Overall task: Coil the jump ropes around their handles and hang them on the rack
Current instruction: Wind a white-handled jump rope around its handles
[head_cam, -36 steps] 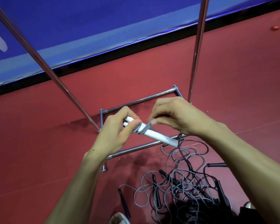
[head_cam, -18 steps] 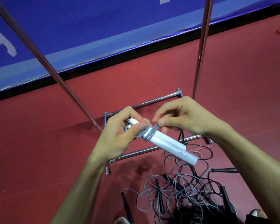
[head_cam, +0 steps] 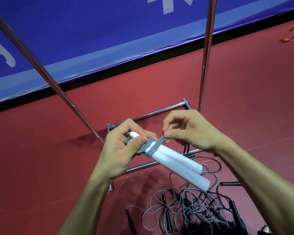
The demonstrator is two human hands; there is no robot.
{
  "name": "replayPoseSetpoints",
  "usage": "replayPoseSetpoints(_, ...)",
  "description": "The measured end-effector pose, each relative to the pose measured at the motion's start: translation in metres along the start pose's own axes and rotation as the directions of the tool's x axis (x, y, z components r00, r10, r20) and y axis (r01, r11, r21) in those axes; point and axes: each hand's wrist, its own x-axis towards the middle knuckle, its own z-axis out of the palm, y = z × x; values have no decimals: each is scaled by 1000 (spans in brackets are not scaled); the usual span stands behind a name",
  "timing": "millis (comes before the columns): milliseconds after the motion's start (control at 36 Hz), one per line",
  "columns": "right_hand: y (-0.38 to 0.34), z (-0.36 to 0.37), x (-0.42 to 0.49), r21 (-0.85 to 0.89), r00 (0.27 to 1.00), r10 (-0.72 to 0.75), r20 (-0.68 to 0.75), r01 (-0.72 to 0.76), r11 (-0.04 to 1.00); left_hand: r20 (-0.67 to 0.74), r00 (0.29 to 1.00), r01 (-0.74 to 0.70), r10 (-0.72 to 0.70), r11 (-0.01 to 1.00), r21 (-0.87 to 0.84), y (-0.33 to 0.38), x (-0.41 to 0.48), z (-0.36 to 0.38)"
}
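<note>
Gripping handles (head_cam: pixel 175 164) in my left hand (head_cam: pixel 119 150), right hand (head_cam: pixel 187 131) pinching rope (head_cam: pixel 153 146); I'd lay each turn snug, advancing toward four o'clock.

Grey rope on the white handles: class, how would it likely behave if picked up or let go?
The grey rope is probably floppy: it bends tightly round the white handles, and other ropes lie in loose loops on the floor. Likely springy, so coils may loosen if the right hand lets go.
</note>
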Motion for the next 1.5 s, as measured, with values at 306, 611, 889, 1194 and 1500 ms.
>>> replayPoseSetpoints(306,15,20,6,286,984,50,-170,1,958,-354,927,-74,-122,867,-493,-3,13,19)
replayPoseSetpoints(611,29,50,13,609,897,420,-141,-256,751,-796,557,-61,-236,944,-323,-37,38,18)
replayPoseSetpoints(889,22,54,11,158,883,388,-263,-357,920,-593,720,97,360,794,600,-56,15,4)
replayPoseSetpoints(1194,11,52,9,-501,900,254,-355,-413,761,-342,824,5,451,599,801,-71,10,-7)
replayPoseSetpoints(1500,11,34,9,-845,974,28,-223,-207,493,-226,913,-33,339,615,788,-70,5,-10)
